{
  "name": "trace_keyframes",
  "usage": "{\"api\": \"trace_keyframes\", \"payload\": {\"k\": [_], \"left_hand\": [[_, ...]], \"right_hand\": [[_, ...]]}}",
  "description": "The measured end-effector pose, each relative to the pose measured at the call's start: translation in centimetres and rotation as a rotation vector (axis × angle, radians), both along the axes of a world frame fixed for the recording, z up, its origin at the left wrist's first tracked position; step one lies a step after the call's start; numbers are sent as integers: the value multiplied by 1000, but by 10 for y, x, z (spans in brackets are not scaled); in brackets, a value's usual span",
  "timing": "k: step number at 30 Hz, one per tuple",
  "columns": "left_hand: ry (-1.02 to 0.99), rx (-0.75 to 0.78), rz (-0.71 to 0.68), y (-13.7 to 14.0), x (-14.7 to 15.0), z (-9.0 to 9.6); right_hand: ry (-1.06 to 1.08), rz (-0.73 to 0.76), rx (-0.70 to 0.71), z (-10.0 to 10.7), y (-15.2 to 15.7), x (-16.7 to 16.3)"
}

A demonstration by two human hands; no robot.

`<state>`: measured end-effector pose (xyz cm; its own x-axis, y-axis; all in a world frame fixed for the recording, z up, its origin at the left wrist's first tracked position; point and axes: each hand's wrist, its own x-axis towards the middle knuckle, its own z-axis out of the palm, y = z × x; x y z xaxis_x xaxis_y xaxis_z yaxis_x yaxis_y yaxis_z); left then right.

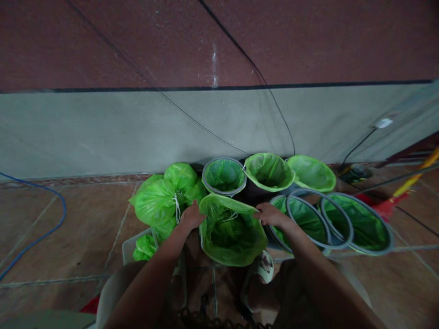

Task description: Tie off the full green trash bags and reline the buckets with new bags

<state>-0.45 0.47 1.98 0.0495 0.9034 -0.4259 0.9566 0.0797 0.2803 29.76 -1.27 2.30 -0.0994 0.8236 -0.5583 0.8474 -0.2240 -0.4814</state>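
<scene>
A light green plastic bag [236, 258] lines a bin in front of me, its mouth spread wide and folded outward at the front. My left hand [192, 215] grips the bag's edge at the upper left, with the fingers closed. On the opposite side my right hand [272, 214] pinches the same edge at the upper right. A white drawstring [233, 215] shows inside at the back of the bag. The bin under it is mostly hidden. Left of my left hand lie puffed green bags [154, 201], one gathered with a white string.
Behind stand lined bins: one with a grey rim ring [203, 176], two with folded-over bags [270, 157] [310, 171]. Right are more lined bins [372, 246] and a loose grey ring [349, 228]. A white container [127, 251] holds green plastic. A blue hose [63, 210] lies left.
</scene>
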Motion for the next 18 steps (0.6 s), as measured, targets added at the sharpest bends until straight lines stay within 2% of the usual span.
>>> {"api": "trace_keyframes", "payload": {"k": [4, 9, 13, 18], "left_hand": [[30, -80, -127, -10, 4, 4], [35, -85, -172, -17, 12, 3], [-42, -20, -98, -14, 17, -3], [-271, -10, 107, -7, 18, -14]], "right_hand": [[-124, 53, 148, -1, 3, 0], [-202, 100, 122, -4, 4, -11], [-169, 58, 154, -2, 5, -16], [-129, 3, 168, -6, 5, -16]]}}
